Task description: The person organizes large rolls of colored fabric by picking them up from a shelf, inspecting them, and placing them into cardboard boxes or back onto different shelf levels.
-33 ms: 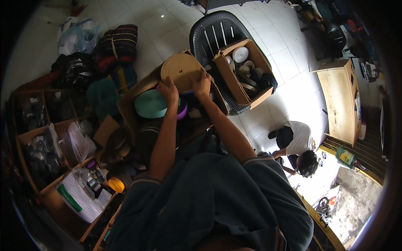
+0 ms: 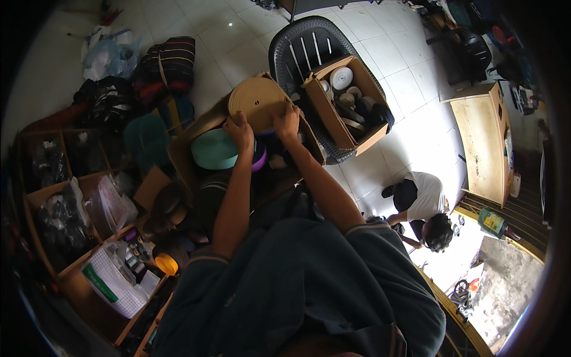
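Both of my hands grip a large tan roll of webbing [image 2: 256, 102] that stands on edge in an open cardboard box [image 2: 184, 156]. My left hand [image 2: 239, 130] holds its lower left edge. My right hand [image 2: 286, 120] holds its lower right edge. Just below the tan roll lie a teal roll [image 2: 214, 150] and a purple roll [image 2: 260, 160], partly hidden by my left forearm.
A second cardboard box [image 2: 333, 116] with several white and dark rolls rests on a black plastic chair [image 2: 297, 44]. Bags lie on the tiled floor at upper left. Wooden shelf compartments [image 2: 35, 196] fill the left. Another person [image 2: 425, 205] crouches at right beside a wooden cabinet [image 2: 482, 143].
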Action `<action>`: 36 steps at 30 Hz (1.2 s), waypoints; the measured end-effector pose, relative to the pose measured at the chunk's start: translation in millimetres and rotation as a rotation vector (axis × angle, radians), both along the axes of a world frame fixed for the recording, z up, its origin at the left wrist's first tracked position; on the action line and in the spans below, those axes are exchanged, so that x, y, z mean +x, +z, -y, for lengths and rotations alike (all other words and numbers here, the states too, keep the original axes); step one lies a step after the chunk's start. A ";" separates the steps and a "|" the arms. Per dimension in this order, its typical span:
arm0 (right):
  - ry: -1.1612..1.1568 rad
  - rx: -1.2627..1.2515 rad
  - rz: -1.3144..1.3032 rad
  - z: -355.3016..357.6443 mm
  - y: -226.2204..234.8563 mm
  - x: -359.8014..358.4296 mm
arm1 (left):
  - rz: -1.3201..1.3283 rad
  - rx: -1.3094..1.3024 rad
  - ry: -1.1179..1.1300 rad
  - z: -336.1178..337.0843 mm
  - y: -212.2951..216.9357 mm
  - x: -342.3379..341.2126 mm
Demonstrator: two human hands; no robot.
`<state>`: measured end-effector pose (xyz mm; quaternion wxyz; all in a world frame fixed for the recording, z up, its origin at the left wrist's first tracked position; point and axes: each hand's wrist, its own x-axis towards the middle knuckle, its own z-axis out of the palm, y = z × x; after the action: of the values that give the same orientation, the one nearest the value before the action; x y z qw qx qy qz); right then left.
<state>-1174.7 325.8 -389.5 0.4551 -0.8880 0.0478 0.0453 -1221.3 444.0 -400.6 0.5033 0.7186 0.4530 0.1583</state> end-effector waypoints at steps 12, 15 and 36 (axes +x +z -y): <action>0.024 0.381 0.092 30.6 71.9 -33.1 | 0.387 0.029 -0.059 31.6 100.2 -24.0; -0.044 0.576 0.114 49.8 88.4 -47.0 | 0.515 0.034 -0.089 55.2 116.5 -21.6; -0.283 1.272 0.018 432.9 167.9 -88.4 | 0.565 -0.650 -0.672 378.5 190.8 18.0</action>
<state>-1263.2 -107.1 -221.6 0.8938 -0.4310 0.1242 -0.0031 -1203.3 65.5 -209.9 0.8244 0.5608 0.0712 0.0275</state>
